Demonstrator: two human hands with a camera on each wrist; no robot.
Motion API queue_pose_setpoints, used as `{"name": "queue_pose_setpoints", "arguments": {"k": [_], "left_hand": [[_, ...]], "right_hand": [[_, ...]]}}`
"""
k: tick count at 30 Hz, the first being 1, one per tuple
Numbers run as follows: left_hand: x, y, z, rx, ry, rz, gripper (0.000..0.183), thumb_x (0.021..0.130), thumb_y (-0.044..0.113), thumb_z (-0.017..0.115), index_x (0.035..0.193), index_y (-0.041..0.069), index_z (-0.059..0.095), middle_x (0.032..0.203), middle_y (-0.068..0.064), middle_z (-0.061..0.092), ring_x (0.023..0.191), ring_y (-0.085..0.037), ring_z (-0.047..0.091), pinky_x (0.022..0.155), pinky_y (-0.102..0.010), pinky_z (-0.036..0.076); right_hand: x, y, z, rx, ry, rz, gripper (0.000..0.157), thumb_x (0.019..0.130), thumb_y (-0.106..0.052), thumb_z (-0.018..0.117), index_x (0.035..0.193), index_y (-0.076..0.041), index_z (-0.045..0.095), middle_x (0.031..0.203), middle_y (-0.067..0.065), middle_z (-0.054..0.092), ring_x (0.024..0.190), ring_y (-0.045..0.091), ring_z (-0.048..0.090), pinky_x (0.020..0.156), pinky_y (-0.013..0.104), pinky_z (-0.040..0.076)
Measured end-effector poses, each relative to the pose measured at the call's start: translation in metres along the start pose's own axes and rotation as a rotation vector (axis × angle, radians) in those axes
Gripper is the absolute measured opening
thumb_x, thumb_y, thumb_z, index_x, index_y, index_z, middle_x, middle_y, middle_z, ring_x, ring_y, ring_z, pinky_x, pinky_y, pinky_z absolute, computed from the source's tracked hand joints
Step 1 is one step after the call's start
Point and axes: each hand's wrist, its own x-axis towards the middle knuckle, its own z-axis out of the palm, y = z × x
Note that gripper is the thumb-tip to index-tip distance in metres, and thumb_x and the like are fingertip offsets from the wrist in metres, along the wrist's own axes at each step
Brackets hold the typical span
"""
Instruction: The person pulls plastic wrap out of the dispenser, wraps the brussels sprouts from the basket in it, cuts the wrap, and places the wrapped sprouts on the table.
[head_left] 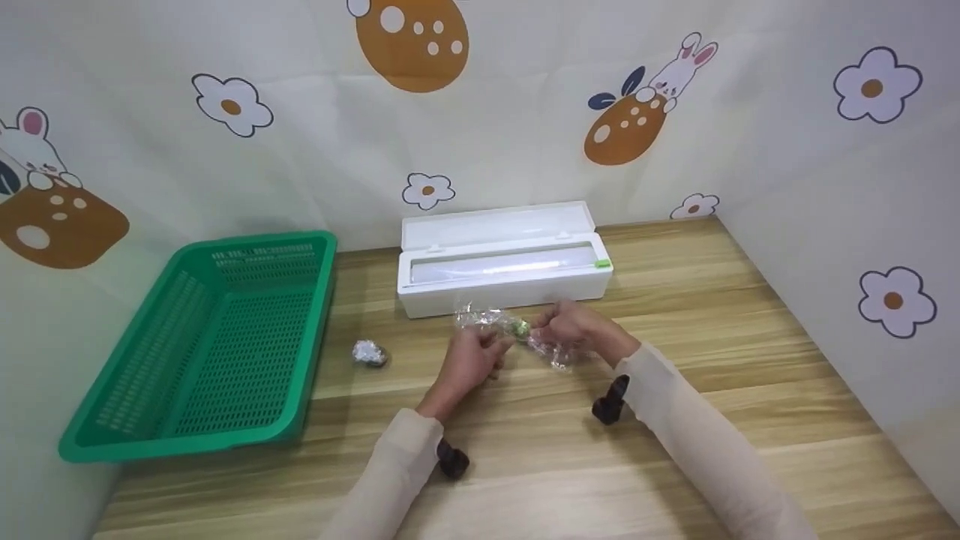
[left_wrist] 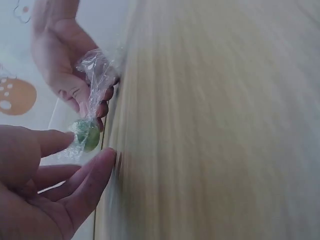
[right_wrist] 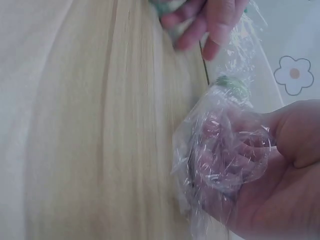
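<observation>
A small green round fruit [left_wrist: 89, 135], wrapped in clear cling film [right_wrist: 215, 150], hangs between both hands above the table. The right hand [head_left: 570, 324] pinches the twisted film on one side of the fruit, and loose film drapes over its fingers. On the other side is the left hand [head_left: 472, 360], its thumb and fingers parted around the fruit; one fingertip touches the wrapped fruit or lies very close to it. Crinkled film also spreads over the left fingers in the head view. Right behind the hands stands a white cling film box [head_left: 506, 289] with its lid raised.
A film-wrapped small item [head_left: 369, 352] lies on the wooden table [head_left: 540, 465], left of the hands. Further left stands a green plastic basket [head_left: 307, 390] with slotted sides. A green slider [head_left: 602, 264] sits at the box's right end. Patterned cloth walls [head_left: 525, 135] border the table.
</observation>
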Motion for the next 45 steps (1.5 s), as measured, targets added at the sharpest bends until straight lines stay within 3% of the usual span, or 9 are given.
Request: {"name": "queue_pose_setpoints", "arguments": {"k": [6, 10, 15, 21, 27, 31, 35, 39, 45], "left_hand": [[0.011, -0.005, 0.009, -0.146, 0.045, -0.034, 0.039, 0.094, 0.015, 0.070, 0.129, -0.002, 0.063, 0.114, -0.023, 0.073, 0.085, -0.023, 0.074, 0.072, -0.031, 0.062], [0.018, -0.008, 0.012, -0.265, 0.017, -0.090, 0.036, 0.092, 0.014, 0.072, 0.125, -0.001, 0.067, 0.122, -0.022, 0.070, 0.092, -0.020, 0.074, 0.079, -0.028, 0.061], [0.025, -0.011, 0.011, -0.423, -0.050, -0.166, 0.039, 0.094, 0.012, 0.070, 0.128, -0.005, 0.063, 0.114, -0.027, 0.071, 0.080, -0.019, 0.076, 0.077, -0.030, 0.062], [0.030, -0.016, 0.011, -0.513, -0.046, -0.201, 0.041, 0.093, 0.012, 0.071, 0.130, -0.003, 0.061, 0.111, -0.026, 0.072, 0.076, -0.018, 0.075, 0.076, -0.032, 0.062], [0.031, -0.015, 0.013, -0.488, -0.018, -0.208, 0.037, 0.091, 0.013, 0.073, 0.125, 0.001, 0.066, 0.107, -0.022, 0.074, 0.074, -0.017, 0.074, 0.075, -0.033, 0.062], [0.032, -0.017, 0.014, -0.393, -0.008, -0.202, 0.034, 0.089, 0.011, 0.073, 0.121, 0.002, 0.069, 0.111, -0.020, 0.074, 0.078, -0.013, 0.072, 0.075, -0.029, 0.061], [0.031, -0.017, 0.015, -0.428, -0.009, -0.208, 0.034, 0.091, 0.005, 0.069, 0.124, -0.002, 0.066, 0.119, -0.024, 0.070, 0.075, -0.014, 0.073, 0.076, -0.031, 0.062], [0.031, -0.016, 0.016, -0.472, -0.010, -0.223, 0.033, 0.093, 0.000, 0.066, 0.125, -0.008, 0.063, 0.121, -0.029, 0.067, 0.071, -0.018, 0.075, 0.074, -0.031, 0.062], [0.030, -0.016, 0.015, -0.494, -0.028, -0.210, 0.033, 0.093, -0.005, 0.064, 0.125, -0.012, 0.061, 0.122, -0.033, 0.065, 0.089, -0.030, 0.076, 0.078, -0.031, 0.062]], "right_hand": [[-0.002, 0.006, 0.007, 0.195, -0.067, -0.023, 0.015, 0.091, 0.000, 0.065, 0.105, 0.004, 0.069, 0.079, -0.002, 0.066, 0.071, 0.011, 0.060, 0.063, 0.021, 0.051], [-0.006, 0.010, 0.009, 0.113, -0.074, -0.092, 0.015, 0.088, -0.005, 0.070, 0.101, 0.004, 0.070, 0.076, -0.005, 0.066, 0.072, 0.009, 0.059, 0.068, 0.020, 0.050], [-0.009, 0.016, 0.003, 0.018, -0.014, -0.139, 0.025, 0.089, -0.016, 0.074, 0.107, 0.001, 0.072, 0.089, 0.003, 0.074, 0.078, 0.010, 0.065, 0.073, 0.023, 0.054], [-0.008, 0.022, 0.005, -0.070, 0.072, -0.344, 0.029, 0.082, 0.001, 0.076, 0.108, 0.007, 0.063, 0.104, 0.021, 0.071, 0.090, 0.019, 0.067, 0.082, 0.025, 0.054], [-0.010, 0.023, 0.016, -0.131, 0.085, -0.509, 0.045, 0.077, 0.006, 0.077, 0.112, 0.006, 0.047, 0.108, 0.025, 0.064, 0.100, 0.033, 0.064, 0.090, 0.038, 0.054], [-0.010, 0.023, 0.020, -0.073, 0.157, -0.474, 0.047, 0.078, 0.004, 0.079, 0.112, 0.004, 0.046, 0.114, 0.022, 0.060, 0.106, 0.034, 0.063, 0.095, 0.043, 0.053], [-0.010, 0.023, 0.020, -0.022, 0.248, -0.456, 0.041, 0.077, 0.003, 0.080, 0.104, 0.001, 0.049, 0.107, 0.016, 0.059, 0.098, 0.029, 0.063, 0.087, 0.034, 0.054], [-0.011, 0.022, 0.017, -0.029, 0.225, -0.507, 0.033, 0.075, 0.007, 0.079, 0.098, 0.002, 0.055, 0.096, 0.013, 0.060, 0.090, 0.024, 0.059, 0.080, 0.024, 0.050], [-0.010, 0.020, 0.014, -0.019, 0.231, -0.456, 0.021, 0.079, -0.004, 0.080, 0.098, -0.001, 0.071, 0.103, 0.012, 0.067, 0.096, 0.022, 0.061, 0.086, 0.028, 0.050]]}}
